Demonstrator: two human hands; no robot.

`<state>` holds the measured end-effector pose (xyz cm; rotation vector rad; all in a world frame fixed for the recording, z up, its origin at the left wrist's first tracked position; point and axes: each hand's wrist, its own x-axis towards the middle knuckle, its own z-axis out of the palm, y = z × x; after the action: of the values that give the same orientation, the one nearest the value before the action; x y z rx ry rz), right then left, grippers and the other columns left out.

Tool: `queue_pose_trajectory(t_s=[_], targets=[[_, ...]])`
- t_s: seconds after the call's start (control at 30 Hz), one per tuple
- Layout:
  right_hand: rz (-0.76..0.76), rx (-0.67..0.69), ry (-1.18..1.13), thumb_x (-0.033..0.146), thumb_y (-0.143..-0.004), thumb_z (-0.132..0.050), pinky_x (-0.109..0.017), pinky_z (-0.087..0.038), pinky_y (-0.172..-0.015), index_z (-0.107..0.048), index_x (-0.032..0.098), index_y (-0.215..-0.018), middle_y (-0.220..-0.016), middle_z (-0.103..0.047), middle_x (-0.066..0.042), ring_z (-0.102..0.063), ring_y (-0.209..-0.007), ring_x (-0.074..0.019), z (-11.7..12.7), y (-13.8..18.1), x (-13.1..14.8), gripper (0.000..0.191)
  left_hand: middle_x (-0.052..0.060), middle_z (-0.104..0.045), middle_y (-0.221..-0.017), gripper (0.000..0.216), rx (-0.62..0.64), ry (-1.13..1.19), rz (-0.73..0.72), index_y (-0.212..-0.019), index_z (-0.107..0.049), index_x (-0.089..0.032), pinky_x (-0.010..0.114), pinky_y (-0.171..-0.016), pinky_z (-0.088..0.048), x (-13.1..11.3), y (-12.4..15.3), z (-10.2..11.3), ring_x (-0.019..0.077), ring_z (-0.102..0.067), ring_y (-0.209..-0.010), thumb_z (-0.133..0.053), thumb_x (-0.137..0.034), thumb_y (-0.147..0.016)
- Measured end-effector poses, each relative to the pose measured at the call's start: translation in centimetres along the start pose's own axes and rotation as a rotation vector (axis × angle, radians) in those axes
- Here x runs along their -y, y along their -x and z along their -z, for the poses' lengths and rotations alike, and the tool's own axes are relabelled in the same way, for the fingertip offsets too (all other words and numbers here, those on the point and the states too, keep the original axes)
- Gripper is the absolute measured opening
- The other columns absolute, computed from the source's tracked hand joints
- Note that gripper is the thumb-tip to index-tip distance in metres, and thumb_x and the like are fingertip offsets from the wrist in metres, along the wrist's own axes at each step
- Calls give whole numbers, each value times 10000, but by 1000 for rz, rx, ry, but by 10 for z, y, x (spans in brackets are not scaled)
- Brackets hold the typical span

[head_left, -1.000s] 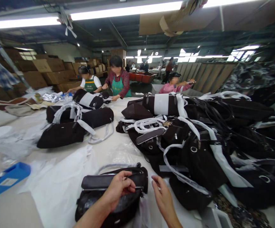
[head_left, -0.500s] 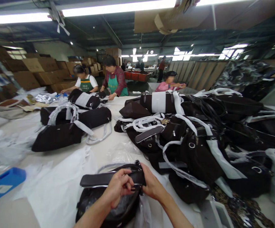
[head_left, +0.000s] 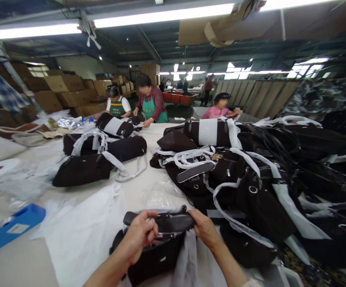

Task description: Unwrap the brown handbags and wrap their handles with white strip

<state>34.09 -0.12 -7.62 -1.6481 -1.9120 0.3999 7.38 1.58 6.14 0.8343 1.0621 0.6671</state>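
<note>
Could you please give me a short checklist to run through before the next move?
1. Right hand gripping the near bag at its right end: ok.
2. Left hand holding it firmly: cannot tell; the fingers are curled over the bag.
3. Blue holder apart from both hands: ok, off to the left.
4. Free room on the right: not ok; the pile of dark bags lies close by.
5. Person in pink apart from both hands: ok, beyond the pile.

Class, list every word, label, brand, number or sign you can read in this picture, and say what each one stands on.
None can be read with certainty.
Green apron with orange trim: pale lettering, too small.
Plain green apron: pale lettering, too small and blurred.
White label on the blue holder: print too blurred.
Dark bag at the person's hands: a small pale mark, no letters discernible.
</note>
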Motion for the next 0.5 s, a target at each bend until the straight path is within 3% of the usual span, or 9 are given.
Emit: queue_pose_trajectory(t_s=[0.13,0.23,0.4,0.5], targets=[[-64,-7,51,31,-734,-342,-391,-526,-911,-630,145,-1175,-1045,-679,-118,-669,-995,-249,21,10,-43,538,-125,-404,-488,438,-104,54,1,-1032,-584,-174,315,-698,-522,-19,38,56,53,-323,-423,-733,-316,-645],[-81,30,76,45,-725,-350,-409,-498,-982,-623,123,-1191,-1109,-679,-140,-652,-1073,-261,23,16,-61,546,-112,-431,-515,419,-154,83,-15,-984,-621,-170,367,-805,-528,-15,64,91,46,-292,-448,-791,-358,-650],[-107,115,133,54,-734,-353,-409,-540,-877,-606,150,-1228,-1105,-653,-140,-673,-972,-272,12,8,-57,564,-79,-496,-568,416,-345,26,-64,-864,-608,-175,381,-803,-518,16,66,117,75,-373,-483,-785,-436,-593],[-109,102,160,53,-731,-355,-400,-526,-911,-509,171,-1354,-1221,-593,-139,-645,-1044,-264,18,4,-49,653,-19,-596,-686,432,-381,-175,-55,-882,-610,-183,365,-754,-500,21,59,126,141,-506,-579,-704,-508,-614]])
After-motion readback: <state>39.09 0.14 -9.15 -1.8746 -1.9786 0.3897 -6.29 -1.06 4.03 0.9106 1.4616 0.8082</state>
